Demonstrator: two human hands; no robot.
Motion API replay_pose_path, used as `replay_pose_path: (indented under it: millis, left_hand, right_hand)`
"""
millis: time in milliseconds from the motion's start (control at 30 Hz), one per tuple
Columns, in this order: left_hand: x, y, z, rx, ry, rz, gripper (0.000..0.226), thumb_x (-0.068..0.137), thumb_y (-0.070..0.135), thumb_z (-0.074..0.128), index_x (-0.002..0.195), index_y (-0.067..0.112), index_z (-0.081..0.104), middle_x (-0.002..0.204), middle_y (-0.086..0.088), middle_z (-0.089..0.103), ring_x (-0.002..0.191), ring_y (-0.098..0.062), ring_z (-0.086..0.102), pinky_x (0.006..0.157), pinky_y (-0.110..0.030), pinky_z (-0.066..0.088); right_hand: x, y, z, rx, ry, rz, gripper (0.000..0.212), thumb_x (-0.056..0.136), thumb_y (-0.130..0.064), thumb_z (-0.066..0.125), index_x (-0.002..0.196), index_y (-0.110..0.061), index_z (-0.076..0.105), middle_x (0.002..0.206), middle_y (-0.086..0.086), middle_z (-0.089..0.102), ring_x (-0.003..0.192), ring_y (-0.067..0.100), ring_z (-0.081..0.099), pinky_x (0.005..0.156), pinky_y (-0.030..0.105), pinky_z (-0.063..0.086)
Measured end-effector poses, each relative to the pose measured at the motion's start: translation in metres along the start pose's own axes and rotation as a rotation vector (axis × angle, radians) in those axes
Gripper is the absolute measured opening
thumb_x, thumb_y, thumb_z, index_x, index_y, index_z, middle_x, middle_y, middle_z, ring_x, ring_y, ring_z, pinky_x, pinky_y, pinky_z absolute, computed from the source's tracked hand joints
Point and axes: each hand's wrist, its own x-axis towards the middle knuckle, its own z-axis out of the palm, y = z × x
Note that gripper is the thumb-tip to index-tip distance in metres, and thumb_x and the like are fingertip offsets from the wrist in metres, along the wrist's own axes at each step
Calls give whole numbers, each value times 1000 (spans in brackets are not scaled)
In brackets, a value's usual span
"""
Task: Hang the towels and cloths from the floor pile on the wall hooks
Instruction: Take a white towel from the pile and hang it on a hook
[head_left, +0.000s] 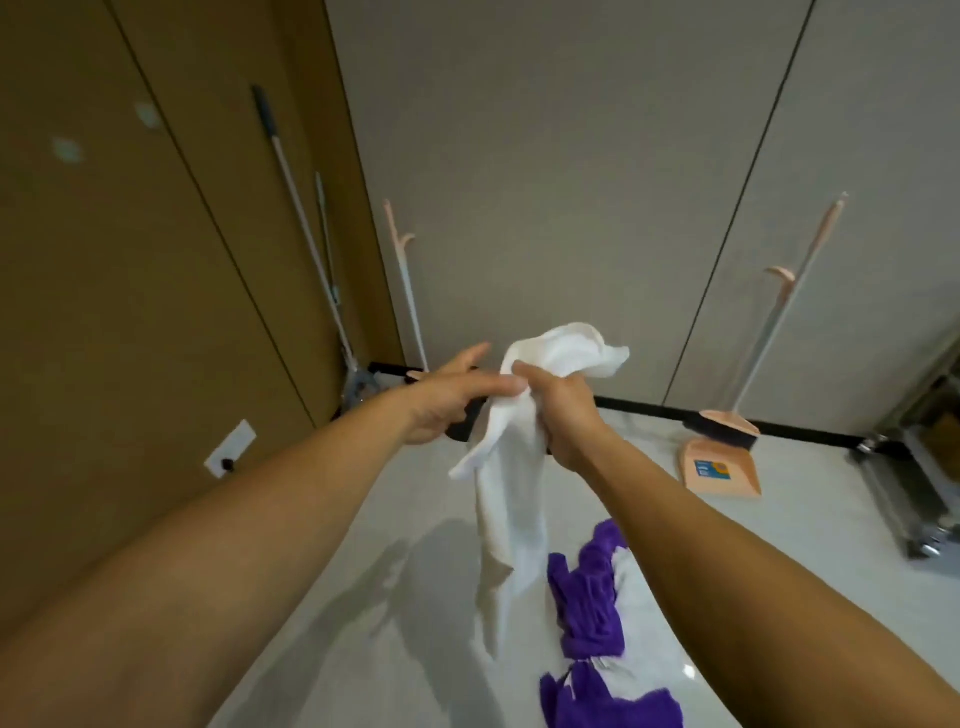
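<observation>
right hand: your right hand (563, 415) is out in front of you at about chest height, its fingers (532, 373) curled tight round the bunched upper part of a white towel (511, 499).
left hand: your left hand (452, 400) is just beside the right, with its fingers (496, 385) held fairly straight; one fingertip touches the towel where the right hand grips it, and nothing is clasped.
towel: the top edge flops over above your right fist and the rest hangs straight down. you cannot tell whether the lower end reaches the floor (363, 597).
pile: purple cloths (589, 608) lie crumpled on the floor just right of the hanging towel, under your right forearm, with something white among them.
brown wall: on your left, two pale round spots (66, 150) sit high up, too blurred to make out. a white socket (231, 449) sits low down.
corner: a mop (306, 234) leans there, and a pole with a pink handle (402, 260) stands near it against the grey wall.
right side: a pink dustpan (719, 467) lies on the floor with a long-handled brush (722, 426) standing over it. a metal cart (914, 467) is further right.
</observation>
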Motion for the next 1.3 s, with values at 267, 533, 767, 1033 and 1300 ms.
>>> replay_pose_path:
  millis: [267,533,767,1033,1300]
  left_hand:
    - [-92,-24,-74,-172,136,24,43,78,22,75,118,11,63,108,-9,72,101,-27,68,93,-43,52]
    - [-162,-7,-171,-470,263,136,68,77,52,68,128,8,59,119,-18,66,112,-35,61,102,-51,45]
    - [-201,-71,-230,-412,365,-64,58,78,47,73,122,13,57,113,-9,69,104,-27,65,88,-41,52]
    - [-232,-91,-299,-605,652,152,35,91,30,60,119,8,60,112,-12,69,108,-32,63,92,-42,49]
    - [-253,-78,-363,-824,1016,303,43,89,32,62,120,3,61,122,-8,62,111,-29,59,103,-44,44]
  right_hand:
    - [-30,-46,102,106,-294,95,69,68,-61,75,113,-10,66,110,17,71,98,31,70,82,44,57]
    - [-54,-16,204,-186,-516,49,51,75,-35,80,118,-13,62,101,5,75,87,23,73,61,32,59]
    - [-51,-9,298,125,-567,155,55,87,-52,59,122,-9,64,117,18,68,105,34,67,77,43,58]
    - [-39,11,345,655,-759,254,66,82,-52,62,124,-1,63,135,22,56,124,41,53,105,55,40]
    - [-4,-6,343,582,-491,263,37,84,-29,64,108,-2,66,104,21,70,91,38,70,74,49,57]
